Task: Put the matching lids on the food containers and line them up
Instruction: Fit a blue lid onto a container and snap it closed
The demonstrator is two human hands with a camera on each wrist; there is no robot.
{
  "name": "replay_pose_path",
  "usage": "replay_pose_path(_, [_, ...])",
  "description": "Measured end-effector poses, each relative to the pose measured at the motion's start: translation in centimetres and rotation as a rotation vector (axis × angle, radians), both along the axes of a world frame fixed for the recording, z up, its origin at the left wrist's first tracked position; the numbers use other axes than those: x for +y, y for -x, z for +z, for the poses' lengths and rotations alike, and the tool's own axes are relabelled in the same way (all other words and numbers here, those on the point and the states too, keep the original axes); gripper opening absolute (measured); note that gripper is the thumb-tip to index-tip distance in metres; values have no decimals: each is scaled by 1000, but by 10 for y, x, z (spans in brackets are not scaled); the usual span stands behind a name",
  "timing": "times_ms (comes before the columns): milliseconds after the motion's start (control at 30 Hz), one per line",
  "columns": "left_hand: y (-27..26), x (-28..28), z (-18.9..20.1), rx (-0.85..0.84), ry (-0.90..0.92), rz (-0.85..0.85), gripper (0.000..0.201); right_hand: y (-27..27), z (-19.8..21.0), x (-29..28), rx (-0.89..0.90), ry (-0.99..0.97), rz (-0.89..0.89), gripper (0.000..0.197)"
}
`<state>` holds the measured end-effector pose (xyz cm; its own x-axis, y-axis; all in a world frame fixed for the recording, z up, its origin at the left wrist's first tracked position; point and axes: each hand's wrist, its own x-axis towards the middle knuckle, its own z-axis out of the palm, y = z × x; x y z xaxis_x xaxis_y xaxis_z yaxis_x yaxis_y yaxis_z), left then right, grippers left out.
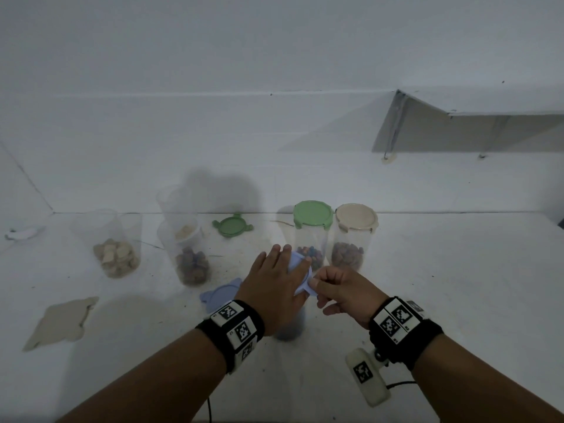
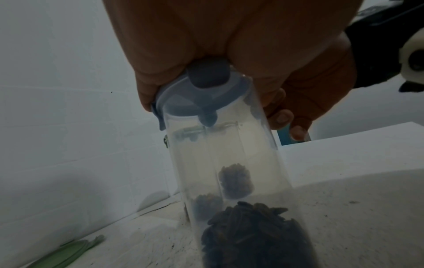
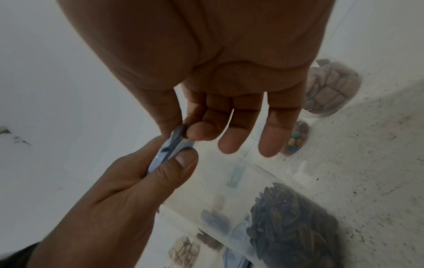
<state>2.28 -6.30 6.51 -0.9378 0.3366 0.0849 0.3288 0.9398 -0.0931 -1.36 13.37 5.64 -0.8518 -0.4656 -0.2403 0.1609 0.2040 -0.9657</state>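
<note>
Left hand [image 1: 274, 282] flat, fingers together, pressing blue lid [image 1: 297, 265] onto seed container [image 2: 241, 181]; right hand [image 1: 341, 296] thumb and forefinger pinching lid tab [image 3: 176, 137], other fingers loose.

Dim light; white wall [image 1: 274, 56], white speckled counter [image 1: 457, 285], shelf [image 1: 488, 117] at right.
</note>
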Motion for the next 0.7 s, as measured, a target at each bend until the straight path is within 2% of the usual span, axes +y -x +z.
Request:
replay_pose_path(167, [0,-1,2,5,-35,-18,70,4,-3,5,-23,39,56,14])
replay_pose_path(233, [1,-6,2,-45,-28,-36,76,9,-5,7,48,4,86,10])
replay_pose_path(367, [5,-16,2,-98,-14,-76,95,25,2,10,472,-234,143,18])
replay_pose_path(433, [8,-17,0,-86,-61,-83,98,30,4,14,804,-394,221,27])
replay_pose_path(500, [10,-20,-2,-97,-132,-86,100,31,2,14,1076,-467,291,32])
replay_pose_path(600, [14,-28,-5,-93,-294,-133,102,31,10,12,1175,-457,334,42])
replay_pose_path(700, [15,-35,-8,-115,-448,-124,104,35,24,14,1210,-442,401,31])
